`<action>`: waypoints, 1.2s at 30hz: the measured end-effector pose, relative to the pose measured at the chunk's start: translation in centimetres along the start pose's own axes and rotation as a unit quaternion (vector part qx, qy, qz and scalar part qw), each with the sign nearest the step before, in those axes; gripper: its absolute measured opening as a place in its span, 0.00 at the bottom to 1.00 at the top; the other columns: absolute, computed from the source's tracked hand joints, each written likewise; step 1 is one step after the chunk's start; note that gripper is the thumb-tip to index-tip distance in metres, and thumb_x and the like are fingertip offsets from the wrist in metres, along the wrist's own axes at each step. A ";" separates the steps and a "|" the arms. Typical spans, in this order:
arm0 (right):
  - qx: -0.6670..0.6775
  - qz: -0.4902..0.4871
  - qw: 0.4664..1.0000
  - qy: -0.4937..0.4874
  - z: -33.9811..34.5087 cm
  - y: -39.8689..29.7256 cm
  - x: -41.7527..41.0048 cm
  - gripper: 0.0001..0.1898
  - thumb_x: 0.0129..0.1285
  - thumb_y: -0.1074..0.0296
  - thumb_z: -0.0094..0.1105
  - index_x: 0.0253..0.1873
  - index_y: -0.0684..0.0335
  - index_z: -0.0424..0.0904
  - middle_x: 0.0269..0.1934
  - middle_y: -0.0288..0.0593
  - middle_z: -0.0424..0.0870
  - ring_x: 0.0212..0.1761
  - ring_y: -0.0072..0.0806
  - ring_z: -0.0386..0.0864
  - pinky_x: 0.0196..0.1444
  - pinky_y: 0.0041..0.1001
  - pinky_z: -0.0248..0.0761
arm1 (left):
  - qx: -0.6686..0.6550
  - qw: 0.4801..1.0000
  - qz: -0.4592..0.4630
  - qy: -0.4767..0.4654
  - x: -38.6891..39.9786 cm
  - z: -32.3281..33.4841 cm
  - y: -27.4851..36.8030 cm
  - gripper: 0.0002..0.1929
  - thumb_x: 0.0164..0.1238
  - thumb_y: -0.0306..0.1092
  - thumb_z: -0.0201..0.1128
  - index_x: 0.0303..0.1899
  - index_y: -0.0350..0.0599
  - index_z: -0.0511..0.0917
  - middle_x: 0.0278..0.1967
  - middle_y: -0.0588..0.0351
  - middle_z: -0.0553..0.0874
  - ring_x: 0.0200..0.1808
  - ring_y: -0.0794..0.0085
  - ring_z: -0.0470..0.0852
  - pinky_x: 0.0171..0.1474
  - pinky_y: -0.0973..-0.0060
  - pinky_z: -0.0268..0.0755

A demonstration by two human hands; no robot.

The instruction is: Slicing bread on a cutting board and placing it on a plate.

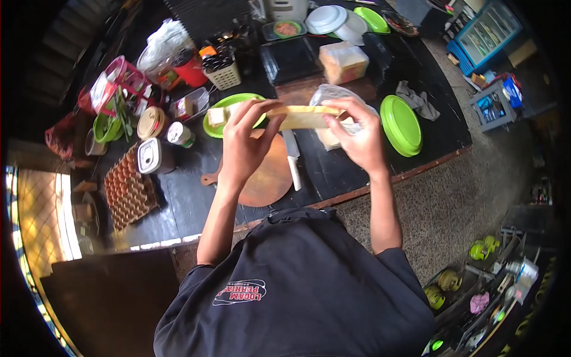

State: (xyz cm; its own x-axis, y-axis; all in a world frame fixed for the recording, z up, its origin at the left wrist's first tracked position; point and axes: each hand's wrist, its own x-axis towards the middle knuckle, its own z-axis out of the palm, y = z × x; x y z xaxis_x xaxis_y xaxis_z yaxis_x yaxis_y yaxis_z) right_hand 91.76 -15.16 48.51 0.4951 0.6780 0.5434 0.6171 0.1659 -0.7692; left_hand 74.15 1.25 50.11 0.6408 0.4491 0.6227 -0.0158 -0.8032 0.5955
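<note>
Between my hands a long slice of bread (305, 118) is held up above the table, its crust edge facing up. My left hand (250, 138) pinches its left end between thumb and fingers. The right end is gripped by my right hand (357, 134). Below lies a round wooden cutting board (267, 174) with a handle at its left. A knife with a white handle (294, 172) rests along the board's right edge. Behind my left hand sits a green plate (209, 127) with pieces of bread (217, 117). A clear plastic bag (332, 93) lies behind my right hand, partly hidden.
An upturned green plate (401, 126) and a grey cloth (418, 100) lie at the right. Bagged bread (343, 62) stands farther back. At the left are a tray of eggs (127, 187), a lidded tub (154, 156), a can (179, 134) and a cutlery basket (223, 76).
</note>
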 end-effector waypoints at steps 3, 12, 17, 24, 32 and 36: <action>0.111 0.110 0.985 -0.077 6.9 3.7 -3.1 0.10 0.67 0.76 0.69 0.52 0.64 0.88 0.44 0.43 0.90 0.44 0.30 0.87 0.46 0.28 0.78 | 0.013 0.991 -0.134 -0.025 -6.5 -1.3 -5.4 0.11 0.69 0.25 0.73 0.51 0.39 0.86 0.41 0.47 0.90 0.43 0.57 0.90 0.49 0.67 0.81; 0.137 0.237 0.930 -0.244 16.7 10.0 -11.2 0.20 0.72 0.70 0.69 0.66 0.63 0.81 0.44 0.44 0.92 0.41 0.23 0.88 0.47 0.27 0.82 | -0.037 0.936 -0.349 0.009 -21.3 -1.8 -10.7 0.10 0.75 0.28 0.71 0.53 0.37 0.87 0.42 0.49 0.93 0.41 0.71 0.93 0.45 0.73 0.84; 0.111 0.218 0.943 -0.228 19.8 13.4 -7.8 0.23 0.72 0.71 0.69 0.68 0.65 0.77 0.45 0.46 0.92 0.43 0.28 0.90 0.47 0.29 0.83 | -0.059 0.927 -0.368 0.039 -19.2 -1.6 -15.9 0.18 0.77 0.33 0.69 0.61 0.34 0.82 0.47 0.47 0.92 0.43 0.69 0.93 0.47 0.71 0.85; -0.251 0.186 0.923 -0.224 15.9 10.3 -10.4 0.24 0.67 0.64 0.73 0.63 0.66 0.76 0.52 0.61 0.83 0.57 0.56 0.82 0.61 0.46 0.78 | 0.073 0.948 -0.309 -0.005 -21.9 -1.4 -18.6 0.22 0.67 0.33 0.75 0.58 0.34 0.82 0.47 0.40 0.90 0.43 0.57 0.92 0.45 0.66 0.85; -0.236 0.278 0.899 -0.244 16.0 11.3 -13.7 0.35 0.67 0.63 0.70 0.74 0.67 0.63 0.51 0.69 0.88 0.51 0.64 0.88 0.56 0.53 0.82 | 0.060 0.925 -0.374 -0.027 -23.8 0.9 -14.4 0.18 0.63 0.30 0.77 0.52 0.32 0.86 0.29 0.43 0.91 0.29 0.64 0.91 0.36 0.69 0.82; -0.238 0.308 0.885 -0.257 15.7 9.9 -12.3 0.37 0.65 0.66 0.67 0.75 0.67 0.61 0.49 0.69 0.88 0.51 0.64 0.88 0.56 0.53 0.82 | 0.030 0.909 -0.413 -0.051 -23.7 0.2 -14.7 0.19 0.64 0.31 0.77 0.53 0.33 0.86 0.31 0.43 0.91 0.30 0.65 0.91 0.37 0.69 0.82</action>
State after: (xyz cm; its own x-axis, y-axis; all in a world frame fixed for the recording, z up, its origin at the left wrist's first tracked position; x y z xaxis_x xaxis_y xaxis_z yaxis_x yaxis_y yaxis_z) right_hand 82.24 -10.59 28.93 0.5579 0.7919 -0.2482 0.5758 -0.5847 -0.5715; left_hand 59.36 2.32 26.46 0.4826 0.8725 -0.0767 0.5424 -0.2290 0.8083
